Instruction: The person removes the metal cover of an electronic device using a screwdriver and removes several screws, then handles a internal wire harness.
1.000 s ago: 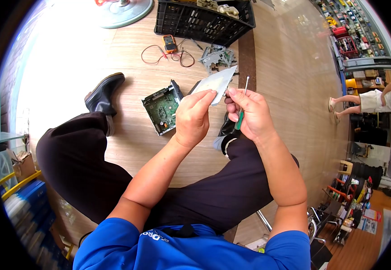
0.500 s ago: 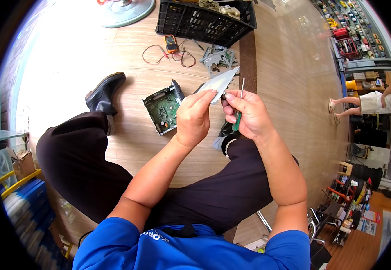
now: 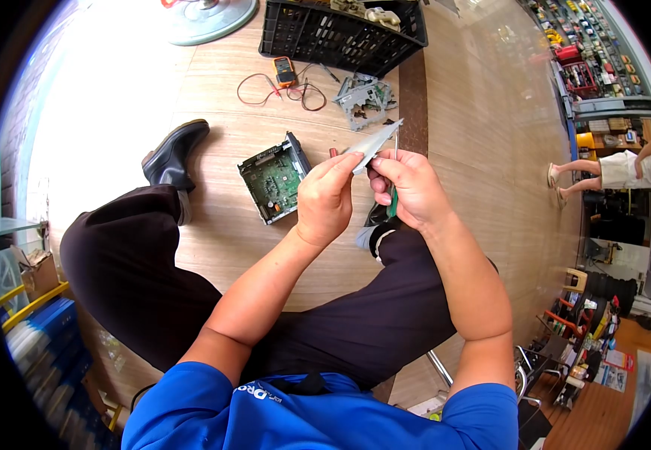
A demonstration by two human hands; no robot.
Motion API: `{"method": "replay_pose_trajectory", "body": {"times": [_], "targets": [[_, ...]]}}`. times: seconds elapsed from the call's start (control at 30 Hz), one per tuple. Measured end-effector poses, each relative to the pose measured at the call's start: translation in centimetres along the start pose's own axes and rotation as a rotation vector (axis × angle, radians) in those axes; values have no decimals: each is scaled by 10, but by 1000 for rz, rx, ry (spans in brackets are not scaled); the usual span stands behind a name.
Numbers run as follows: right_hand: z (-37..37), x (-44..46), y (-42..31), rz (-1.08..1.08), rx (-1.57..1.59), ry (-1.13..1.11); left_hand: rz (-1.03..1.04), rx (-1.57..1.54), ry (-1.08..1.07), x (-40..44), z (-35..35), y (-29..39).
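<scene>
1 left hand (image 3: 325, 199): thumb and fingers clamped on the plate (image 3: 374, 145), which tilts above the floor (image 3: 483, 202), between both hands.
1 right hand (image 3: 413, 189): closed around the driver (image 3: 393, 201), shaft up; fingertips at the plate's near end, whether pinching a small part I cannot tell.
Handling: likely best with a steady left pinch and the driver's tip clear of the plate's edge.
Case (image 3: 297, 156): just left of the plate, board (image 3: 274, 184) upward; a dropped part could land inside.
Brackets (image 3: 363, 99): beyond the plate, meter (image 3: 285, 71) leftward.
Crate (image 3: 333, 45): behind both, limiting reach.
Boots (image 3: 178, 154): 2, flanking the case.
</scene>
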State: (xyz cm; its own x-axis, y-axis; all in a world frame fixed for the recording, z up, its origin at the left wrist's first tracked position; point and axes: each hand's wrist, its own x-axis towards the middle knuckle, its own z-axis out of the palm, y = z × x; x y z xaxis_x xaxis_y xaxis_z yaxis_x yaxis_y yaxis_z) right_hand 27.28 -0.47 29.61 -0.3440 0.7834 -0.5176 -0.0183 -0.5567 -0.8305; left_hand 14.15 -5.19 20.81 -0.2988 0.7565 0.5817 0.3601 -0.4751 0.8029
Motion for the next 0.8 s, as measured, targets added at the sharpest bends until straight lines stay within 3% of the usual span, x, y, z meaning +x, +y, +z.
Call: {"method": "replay_pose_trajectory", "body": {"times": [0.07,0.13,0.33,0.47,0.53,0.8], "targets": [[0,2,0,1,-56,45,-40,-31,-19,-3,2,2],[1,4,1,1,-109,92,-244,-88,-26,-7,5,6],[-1,14,9,9,-361,197,-572,-156,-117,-12,8,7],[-1,17,12,-192,-801,325,-699,-305,-159,-18,13,-6],[3,15,10,-258,-936,378,-876,-545,-152,-19,16,-11],[-1,20,12,-234,-1164,339,-1054,-701,-66,-9,10,-9]]}}
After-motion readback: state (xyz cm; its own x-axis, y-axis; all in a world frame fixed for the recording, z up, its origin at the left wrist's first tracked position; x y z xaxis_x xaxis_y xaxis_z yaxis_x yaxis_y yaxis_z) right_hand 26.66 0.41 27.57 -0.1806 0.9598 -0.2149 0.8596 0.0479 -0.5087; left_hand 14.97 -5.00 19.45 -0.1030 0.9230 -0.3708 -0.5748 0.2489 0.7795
